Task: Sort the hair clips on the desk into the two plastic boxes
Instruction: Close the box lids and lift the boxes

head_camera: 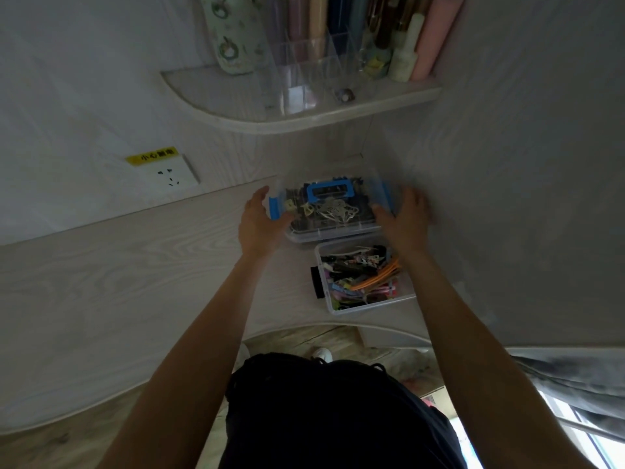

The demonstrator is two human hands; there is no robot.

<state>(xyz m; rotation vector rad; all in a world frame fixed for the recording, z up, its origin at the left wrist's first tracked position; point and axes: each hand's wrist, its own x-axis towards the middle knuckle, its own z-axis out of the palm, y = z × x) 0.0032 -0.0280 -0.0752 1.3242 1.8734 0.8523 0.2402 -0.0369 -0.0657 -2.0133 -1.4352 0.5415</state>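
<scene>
Left hand and right hand, fingers spread, flank the blue-latched box; an uneven squeeze could tip it onto the open box

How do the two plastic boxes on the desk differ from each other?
The far box has a clear lid with a blue handle and blue latches; the near box is open, with a black latch. The left hand and right hand are at the far box's ends; the near box is untouched. Both are clear and hold hair clips.
</scene>
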